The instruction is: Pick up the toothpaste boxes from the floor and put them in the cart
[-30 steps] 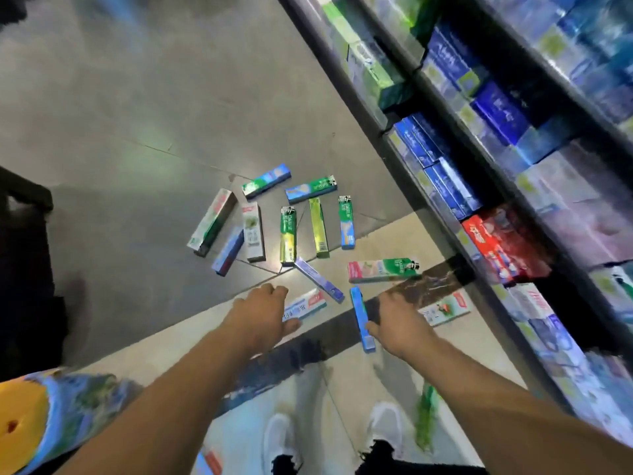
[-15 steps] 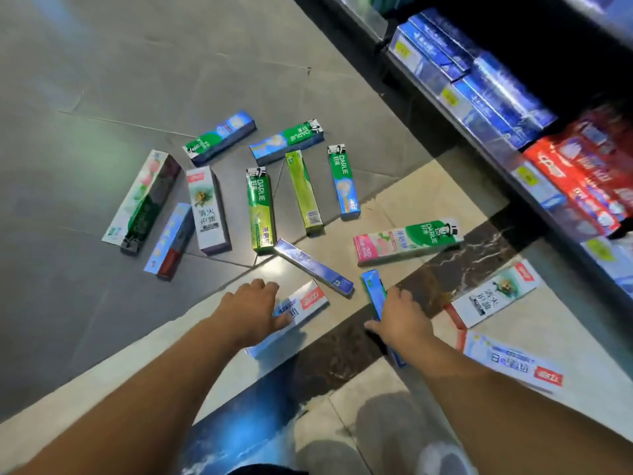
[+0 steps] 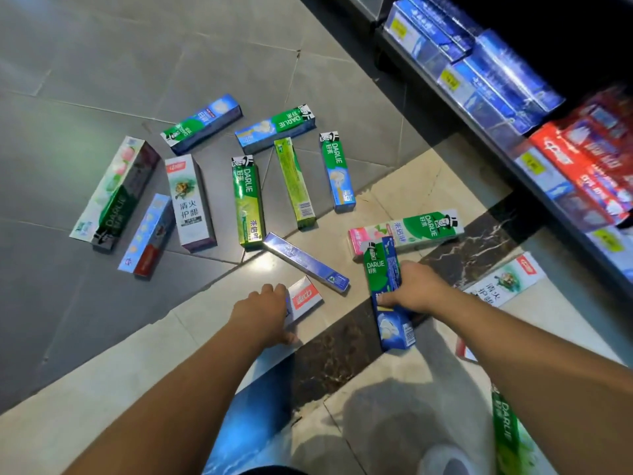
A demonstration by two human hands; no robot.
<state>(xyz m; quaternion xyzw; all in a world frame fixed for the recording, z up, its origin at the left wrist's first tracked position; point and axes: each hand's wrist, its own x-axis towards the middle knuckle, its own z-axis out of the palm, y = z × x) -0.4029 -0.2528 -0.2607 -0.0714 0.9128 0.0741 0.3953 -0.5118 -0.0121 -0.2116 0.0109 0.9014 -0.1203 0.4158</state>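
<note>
Several toothpaste boxes lie scattered on the tiled floor. My right hand (image 3: pixel 416 291) grips a green and blue Darlie box (image 3: pixel 383 272) round its middle, tilted up off the floor. My left hand (image 3: pixel 262 313) curls over a white box with a red logo (image 3: pixel 305 298), which still lies flat. A long silver-blue box (image 3: pixel 305 261) lies between the two hands, and a pink and green Darlie box (image 3: pixel 409 231) sits just beyond my right hand. No cart is in view.
A store shelf (image 3: pixel 534 173) stocked with blue and red toothpaste boxes runs along the right. More boxes lie further out on the grey tiles (image 3: pixel 246 204), one white box (image 3: pixel 503 282) lies right of my right arm, and another green box (image 3: pixel 507 437) lies near my feet.
My head has dropped closer to the floor. My right hand has closed round the green and blue box and turned it up off the floor. My left hand has settled on the white box.
</note>
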